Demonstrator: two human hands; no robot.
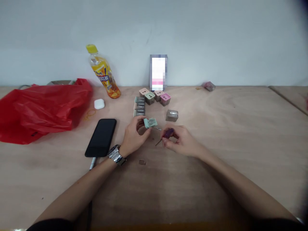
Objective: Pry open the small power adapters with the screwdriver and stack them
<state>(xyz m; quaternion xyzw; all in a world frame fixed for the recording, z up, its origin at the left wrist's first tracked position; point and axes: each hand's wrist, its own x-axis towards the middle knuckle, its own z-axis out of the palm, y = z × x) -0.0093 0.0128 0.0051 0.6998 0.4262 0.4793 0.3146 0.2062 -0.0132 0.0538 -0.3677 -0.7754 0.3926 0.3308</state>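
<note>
My left hand holds a mint-green sharpener part between thumb and fingers. A small metal piece shows just right of it. My right hand is closed on a purple-handled screwdriver, its thin shaft pointing down and left. Just behind my right hand sits a grey translucent box. Beyond my left hand, several grey cases lie in a column. Behind them stand sharpeners with two holes each, among them a green one and a pink one.
A black phone with a cable lies left, near a white earphone case, a red bag and a leaning drink bottle. A lit phone leans on the wall. A small clear piece lies in front.
</note>
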